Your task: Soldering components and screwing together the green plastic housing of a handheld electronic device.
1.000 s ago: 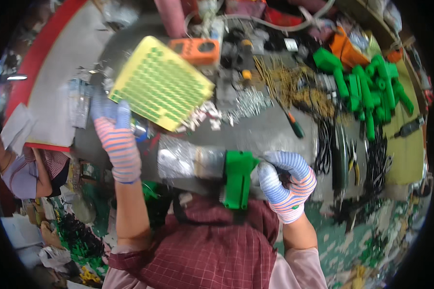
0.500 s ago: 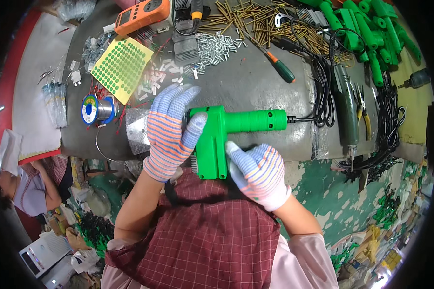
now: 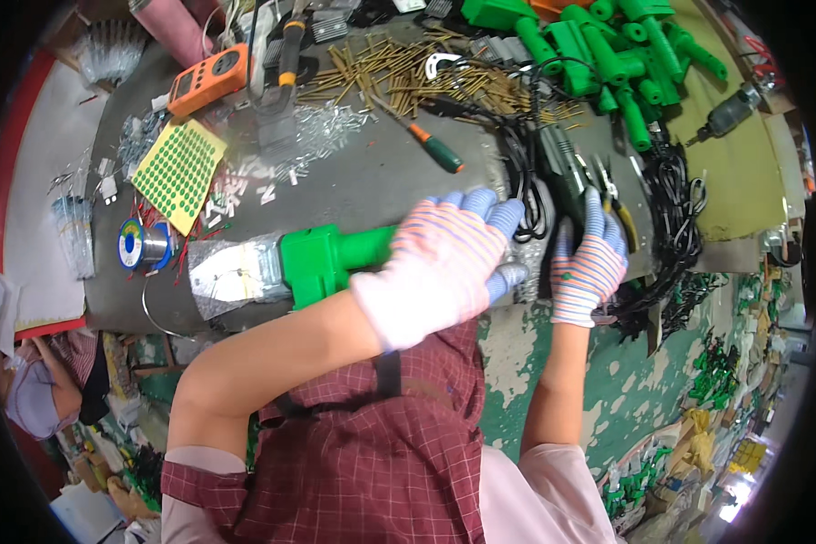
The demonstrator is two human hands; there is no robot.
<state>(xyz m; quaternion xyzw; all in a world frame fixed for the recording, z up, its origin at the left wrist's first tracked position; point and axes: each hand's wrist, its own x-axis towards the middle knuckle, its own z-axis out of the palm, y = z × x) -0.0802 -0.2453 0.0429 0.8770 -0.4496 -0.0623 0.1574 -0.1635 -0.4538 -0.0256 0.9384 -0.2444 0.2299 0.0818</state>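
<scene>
A green plastic tool housing (image 3: pixel 310 258) with a round handle (image 3: pixel 364 248) lies on the grey bench in front of me. My left hand (image 3: pixel 449 258), in a striped glove, reaches across the handle's right end and covers it. Its fingers and thumb are spread toward a coil of black cord (image 3: pixel 528 195). Farther right, my gloved right hand (image 3: pixel 589 272) grips the lower body of a grey-green electric screwdriver (image 3: pixel 560 163), thumb and forefinger on either side. The screwdriver's tip is hidden by this hand. A shiny silver sheet (image 3: pixel 231 276) lies left of the housing.
Pliers (image 3: pixel 615 195) lie beside the electric screwdriver. Behind are a hand screwdriver (image 3: pixel 435 147), brass rods (image 3: pixel 399 77), small screws (image 3: pixel 322 131) and piled green housings (image 3: pixel 607 54). Leftward are a sticker sheet (image 3: pixel 181 172), a solder spool (image 3: pixel 143 245) and an orange meter (image 3: pixel 210 80).
Both hands have left the green housing's head and moved right. My left hand now passes over the handle; my right hand has reached the electric screwdriver. The view has shifted too.
</scene>
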